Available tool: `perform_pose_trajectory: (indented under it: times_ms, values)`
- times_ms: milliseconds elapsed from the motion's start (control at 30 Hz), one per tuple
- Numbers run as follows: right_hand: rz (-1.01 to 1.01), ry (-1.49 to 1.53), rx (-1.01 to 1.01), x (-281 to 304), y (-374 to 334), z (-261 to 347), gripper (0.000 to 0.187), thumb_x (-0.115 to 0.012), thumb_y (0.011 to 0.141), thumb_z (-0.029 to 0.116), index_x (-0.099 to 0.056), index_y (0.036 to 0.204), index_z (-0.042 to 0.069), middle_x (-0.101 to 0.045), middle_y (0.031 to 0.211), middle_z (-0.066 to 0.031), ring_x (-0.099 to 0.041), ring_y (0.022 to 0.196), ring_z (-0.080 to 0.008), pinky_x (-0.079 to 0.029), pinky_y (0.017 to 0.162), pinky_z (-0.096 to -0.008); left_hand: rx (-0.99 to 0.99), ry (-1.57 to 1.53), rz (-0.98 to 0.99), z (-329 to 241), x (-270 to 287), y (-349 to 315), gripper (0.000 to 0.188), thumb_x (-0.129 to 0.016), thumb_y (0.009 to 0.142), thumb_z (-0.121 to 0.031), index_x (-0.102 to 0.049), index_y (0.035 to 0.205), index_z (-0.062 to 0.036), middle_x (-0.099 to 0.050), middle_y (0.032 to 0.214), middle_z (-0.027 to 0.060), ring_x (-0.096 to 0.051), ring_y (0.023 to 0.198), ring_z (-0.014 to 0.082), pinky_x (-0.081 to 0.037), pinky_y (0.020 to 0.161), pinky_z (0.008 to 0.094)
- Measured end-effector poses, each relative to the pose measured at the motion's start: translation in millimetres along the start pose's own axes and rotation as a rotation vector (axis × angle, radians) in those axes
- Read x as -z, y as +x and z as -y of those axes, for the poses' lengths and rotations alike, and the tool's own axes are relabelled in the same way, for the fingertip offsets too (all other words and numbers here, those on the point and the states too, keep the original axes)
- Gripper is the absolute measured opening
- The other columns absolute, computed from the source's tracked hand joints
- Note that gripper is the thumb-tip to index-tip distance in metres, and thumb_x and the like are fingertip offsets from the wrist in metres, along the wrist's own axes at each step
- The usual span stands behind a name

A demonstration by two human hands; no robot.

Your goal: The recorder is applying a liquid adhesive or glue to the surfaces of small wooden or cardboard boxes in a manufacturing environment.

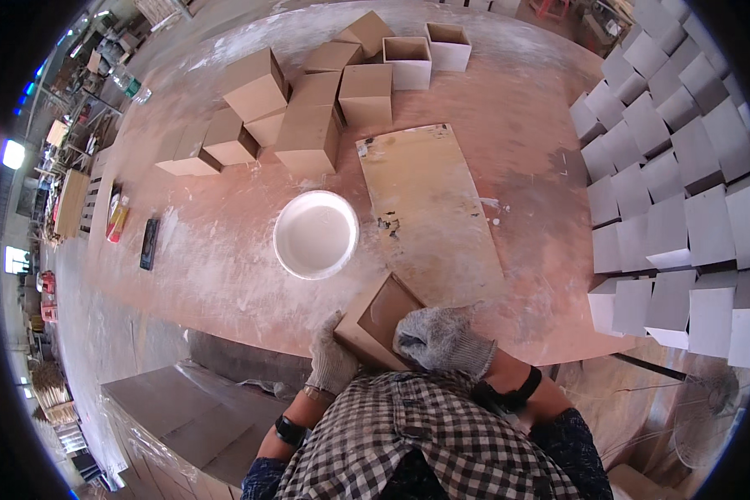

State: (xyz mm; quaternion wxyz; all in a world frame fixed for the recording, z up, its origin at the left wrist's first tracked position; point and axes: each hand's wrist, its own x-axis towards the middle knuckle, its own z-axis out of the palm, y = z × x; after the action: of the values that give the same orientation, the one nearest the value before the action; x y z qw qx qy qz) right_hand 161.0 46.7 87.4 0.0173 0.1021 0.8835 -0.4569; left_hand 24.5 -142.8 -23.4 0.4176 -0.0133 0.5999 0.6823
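A brown open-topped box [363,327] is tilted at the table's near edge, close against my checked apron. My left hand [332,360], in a pale knit glove, grips its left side. My right hand [443,340], in a greyer glove, is closed at the box's right rim; its fingertips and anything in them are hidden. Beyond the box stands a round white tub [315,235] of white, paste-like stuff. To the right of the tub lies a flat tan board [429,204] with dark, worn patches.
Several brown boxes [315,117] cluster at the table's far side, beside two white-sided boxes [450,47]. Stacked white boxes [673,212] line the right. A dark phone-like object [149,243] lies on the left; plastic-wrapped boxes [192,417] stand below. A fan [707,417] is at lower right.
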Motion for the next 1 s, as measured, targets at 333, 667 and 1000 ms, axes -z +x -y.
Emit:
perform_pose_trajectory:
  times_ms: [333,667,1000]
  values:
    - [-0.442,-0.236,-0.204,0,14,-61,0.025,-0.065,0.081,0.033,-0.063,0.083,0.008,-0.062,0.081,-0.0162,-0.061,0.076,-0.0355,-0.049,0.068,-0.0453,-0.392,0.717,-0.015,-4,-32,-19,0.041,-0.057,0.087,-0.024,-0.050,0.120,0.0006,-0.056,0.116,0.0152,-0.054,0.111,0.0287,-0.040,0.100,0.0433]
    - [-0.171,-0.002,0.116,21,4,5,0.017,-0.061,0.081,0.023,-0.062,0.084,0.006,-0.063,0.083,-0.0146,-0.061,0.080,-0.0331,-0.049,0.071,-0.0425,0.184,-0.594,-0.016,20,-73,11,0.037,-0.044,0.092,-0.027,-0.055,0.113,0.0021,-0.060,0.111,0.0143,-0.056,0.106,0.0251,-0.043,0.095,0.0356]
    - [-0.202,-0.405,-0.212,26,1,-50,0.020,-0.060,0.083,0.030,-0.062,0.081,0.009,-0.061,0.072,-0.0152,-0.062,0.072,-0.0345,-0.049,0.065,-0.0455,0.303,-0.652,0.140,22,-61,19,0.047,-0.034,0.095,-0.028,-0.045,0.129,0.0028,-0.052,0.127,0.0178,-0.050,0.116,0.0304,-0.040,0.102,0.0417]
